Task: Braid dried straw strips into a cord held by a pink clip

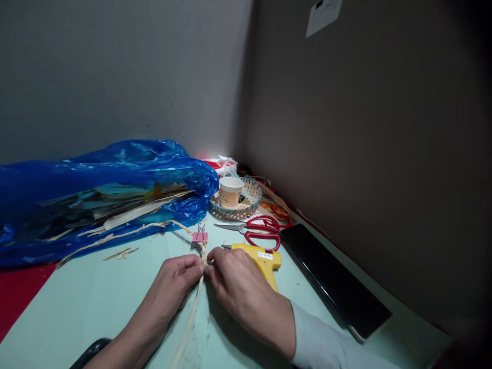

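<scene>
My left hand (175, 284) and my right hand (238, 287) meet at the middle of the pale green table (96, 302). Both pinch a thin braid of pale straw strips (202, 252) between fingertips. A pink binder clip (200, 236) clamps the far end of the braid just beyond my fingers. Loose straw strips (188, 323) trail from my hands toward the near edge, and others (115, 237) run left from the clip toward the bag. A yellow glue gun (263, 259) lies right behind my right hand.
Red-handled scissors (261, 228) lie behind the glue gun. A small woven basket (246, 205) holds a paper cup (230, 190). A big blue plastic bag (96, 195) of straw material fills the left. A black phone (332, 279) lies right, by the wall.
</scene>
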{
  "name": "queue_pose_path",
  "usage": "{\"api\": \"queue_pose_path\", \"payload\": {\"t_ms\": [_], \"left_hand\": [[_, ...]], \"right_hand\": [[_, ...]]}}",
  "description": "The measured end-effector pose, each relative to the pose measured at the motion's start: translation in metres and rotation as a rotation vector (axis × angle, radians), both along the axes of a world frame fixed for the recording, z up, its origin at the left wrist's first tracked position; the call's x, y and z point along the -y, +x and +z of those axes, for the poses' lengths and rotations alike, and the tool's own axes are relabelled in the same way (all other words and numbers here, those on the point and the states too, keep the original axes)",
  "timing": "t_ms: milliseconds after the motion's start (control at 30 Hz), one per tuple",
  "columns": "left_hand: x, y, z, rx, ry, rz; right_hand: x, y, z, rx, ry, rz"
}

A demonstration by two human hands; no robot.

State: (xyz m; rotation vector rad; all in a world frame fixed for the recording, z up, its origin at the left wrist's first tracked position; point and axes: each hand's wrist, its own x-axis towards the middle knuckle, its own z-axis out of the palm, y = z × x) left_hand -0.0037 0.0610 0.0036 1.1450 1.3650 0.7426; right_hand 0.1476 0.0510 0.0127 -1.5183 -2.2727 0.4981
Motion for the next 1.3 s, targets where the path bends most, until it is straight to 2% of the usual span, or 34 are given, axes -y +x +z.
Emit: {"api": "queue_pose_path", "payload": {"t_ms": [100, 233, 467, 633, 800, 933, 1033, 1167, 1300], "left_hand": [[0.001, 0.001, 0.001, 0.017, 0.026, -0.002], [0.000, 0.001, -0.002, -0.009, 0.046, -0.018], [0.000, -0.002, -0.009, -0.232, 0.290, -0.053], [0.009, 0.005, -0.004, -0.360, 0.393, -0.023], [0.020, 0.007, 0.000, -0.488, 0.494, -0.005], [0.026, 0.003, 0.002, -0.591, 0.538, -0.017], [0.033, 0.003, 0.003, -0.700, 0.586, 0.020], [0.044, 0.010, -0.003, -0.852, 0.725, 0.038], [0.051, 0.016, -0.015, -0.988, 0.836, -0.062]], "right_hand": [[0.002, 0.003, 0.003, -0.119, -0.075, -0.029], [0.002, 0.003, 0.006, -0.144, -0.146, -0.048], [0.001, 0.003, 0.002, -0.138, -0.042, -0.075], [-0.005, 0.000, 0.004, -0.044, -0.056, -0.037], [-0.008, -0.002, 0.007, -0.075, -0.044, -0.037], [-0.006, -0.006, 0.002, -0.084, -0.011, -0.040], [-0.006, -0.009, -0.003, -0.088, 0.011, -0.056], [-0.007, -0.011, -0.004, -0.121, 0.020, -0.052], [-0.011, -0.008, 0.000, -0.196, -0.025, -0.029]]}}
